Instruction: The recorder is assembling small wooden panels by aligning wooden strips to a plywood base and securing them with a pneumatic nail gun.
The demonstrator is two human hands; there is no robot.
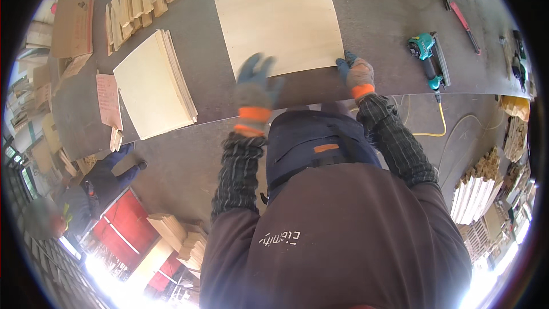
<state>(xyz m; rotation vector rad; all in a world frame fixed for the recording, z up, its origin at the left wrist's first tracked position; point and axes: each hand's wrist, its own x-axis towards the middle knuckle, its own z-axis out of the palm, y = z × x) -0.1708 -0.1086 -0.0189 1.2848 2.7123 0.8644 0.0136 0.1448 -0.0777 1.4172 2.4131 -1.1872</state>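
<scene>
On the dark grey-brown flat surface [389, 23], straight ahead of the body: a large, pale, thin, nearly square plywood panel [278, 20], lying flat, with small dark dots near the borders. Left hand [255, 79], in a blue and grey glove with orange cuff, over the near left corner, blurred, fingers spread and well apart from the thumb, clamped on nothing visible; real contact with the panel, not possible to tell. Right hand [357, 72], in a similar glove, at the near right corner, fingers against the edge; firm pinch or only light touch, cannot tell.

Step in hand, by judgement: placing or squaring of the panel by its near corners. For the next move, probably called for: steady contact at both corners and even pressure, to avoid twisting.

Direction: near edge roughly toward the body, right end slightly farther away than the left; side edges running away with a small lean to the left. No clear long axis, because of nearly equal sides and the bending of the lens.

To the right, well apart from both hands, a teal and black nail gun [424, 48] with yellow hose [442, 117], handle toward the near edge of the surface, untouched. To the left, a stack of pale flat boards [153, 86]
</scene>
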